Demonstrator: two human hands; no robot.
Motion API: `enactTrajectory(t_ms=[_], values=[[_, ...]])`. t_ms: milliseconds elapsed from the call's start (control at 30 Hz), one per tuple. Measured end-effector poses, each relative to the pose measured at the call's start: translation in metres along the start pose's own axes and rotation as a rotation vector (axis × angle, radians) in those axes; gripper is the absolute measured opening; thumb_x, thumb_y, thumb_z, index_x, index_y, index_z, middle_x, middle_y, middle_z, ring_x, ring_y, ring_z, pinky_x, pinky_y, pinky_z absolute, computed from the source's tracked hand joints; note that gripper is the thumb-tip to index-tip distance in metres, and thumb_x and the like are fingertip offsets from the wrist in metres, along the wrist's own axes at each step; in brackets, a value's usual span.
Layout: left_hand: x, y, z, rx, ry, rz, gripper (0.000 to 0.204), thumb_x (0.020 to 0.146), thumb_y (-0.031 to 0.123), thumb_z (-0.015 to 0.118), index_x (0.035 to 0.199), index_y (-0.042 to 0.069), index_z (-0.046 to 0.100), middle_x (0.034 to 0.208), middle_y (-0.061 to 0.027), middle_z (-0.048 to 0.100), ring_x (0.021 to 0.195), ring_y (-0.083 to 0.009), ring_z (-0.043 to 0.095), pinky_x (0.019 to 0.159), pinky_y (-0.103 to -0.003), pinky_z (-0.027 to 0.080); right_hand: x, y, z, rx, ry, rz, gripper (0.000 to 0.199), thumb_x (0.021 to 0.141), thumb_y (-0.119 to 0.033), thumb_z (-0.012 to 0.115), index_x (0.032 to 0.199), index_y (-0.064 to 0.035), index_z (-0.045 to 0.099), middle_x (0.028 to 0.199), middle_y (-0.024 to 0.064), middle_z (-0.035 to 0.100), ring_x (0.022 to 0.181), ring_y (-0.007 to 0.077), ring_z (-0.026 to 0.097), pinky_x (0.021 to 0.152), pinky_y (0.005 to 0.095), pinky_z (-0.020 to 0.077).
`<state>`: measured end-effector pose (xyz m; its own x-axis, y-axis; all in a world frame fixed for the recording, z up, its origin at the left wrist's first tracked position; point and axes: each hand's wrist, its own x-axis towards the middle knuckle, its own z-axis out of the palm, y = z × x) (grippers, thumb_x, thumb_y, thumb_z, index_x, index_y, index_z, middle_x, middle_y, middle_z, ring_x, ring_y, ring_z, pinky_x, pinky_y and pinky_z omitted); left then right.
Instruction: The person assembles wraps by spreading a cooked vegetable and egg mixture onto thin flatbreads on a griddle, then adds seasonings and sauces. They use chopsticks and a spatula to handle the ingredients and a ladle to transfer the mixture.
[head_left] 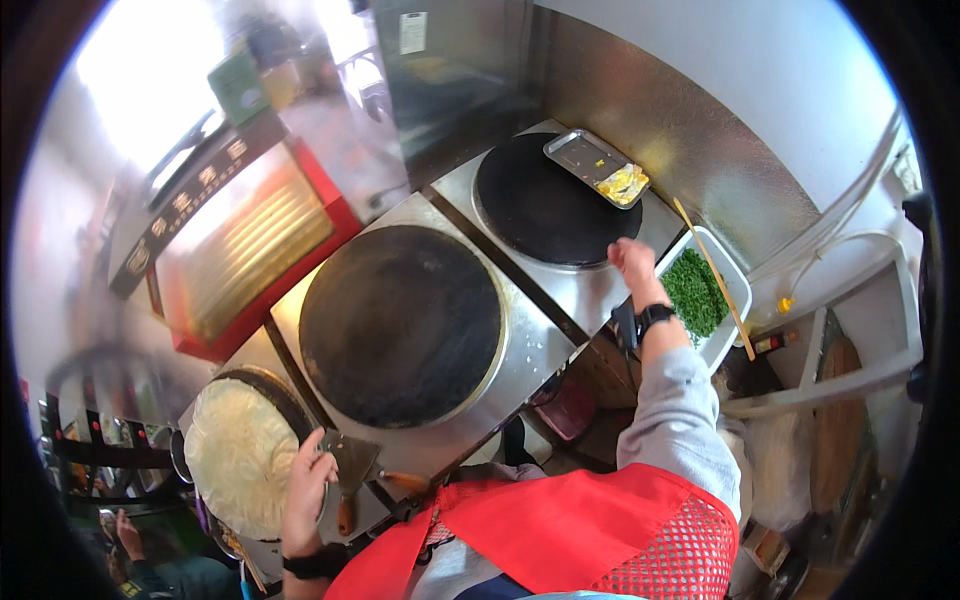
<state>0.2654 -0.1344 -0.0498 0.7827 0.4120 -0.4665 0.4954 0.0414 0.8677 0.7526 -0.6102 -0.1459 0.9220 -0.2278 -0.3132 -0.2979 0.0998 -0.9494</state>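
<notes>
My right hand (636, 264) hangs over the near right edge of the far round black griddle (540, 200), fingers drawn together; whatever may be in them is hidden. Just beside it stands a white tub (741, 280) of chopped green herbs (697, 294), a wooden stick (715, 275) lying across it. At lower left, my left hand (308, 485) is beside a large round pale pancake (240, 458), its fingers bent but apart, with nothing visible in them. Right next to that hand lies a wide metal scraper (350, 462) with a wooden handle.
Between my hands is a second black griddle (402, 325), bare on top. A metal tray (580, 152) with yellow scraps rests on the far griddle's edge. A red-framed lit box (250, 240) stands at left. Another wooden handle (405, 482) juts near my apron. Another person's hand (130, 535) shows at far lower left.
</notes>
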Motion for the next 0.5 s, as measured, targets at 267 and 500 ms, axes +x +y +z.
enactTrajectory(t_ms=[267,500], values=[[0.004,0.024,0.079,0.008,0.140,-0.052,0.054,0.088,0.001,0.051,0.140,-0.001,0.035,0.078,-0.0048,0.057,0.062,-0.0086,0.051,0.056,-0.022,0.041,0.146,-0.026,0.016,0.215,0.127,0.236,0.015,0.090,-0.002,0.053,0.097,0.0104,0.055,0.084,0.0187,0.063,0.069,0.0295,0.066,0.061,0.0375,0.0593],[0.030,0.056,0.102,0.138,0.052,0.056,0.055,0.088,0.000,0.052,0.140,-0.001,0.036,0.079,-0.0047,0.057,0.061,-0.0079,0.050,0.058,-0.021,0.043,0.080,-0.043,0.013,0.529,-0.123,-0.083,0.013,0.090,-0.002,0.053,0.081,-0.0069,0.045,0.077,0.0051,0.053,0.065,0.0179,0.058,0.070,0.0346,0.0589]])
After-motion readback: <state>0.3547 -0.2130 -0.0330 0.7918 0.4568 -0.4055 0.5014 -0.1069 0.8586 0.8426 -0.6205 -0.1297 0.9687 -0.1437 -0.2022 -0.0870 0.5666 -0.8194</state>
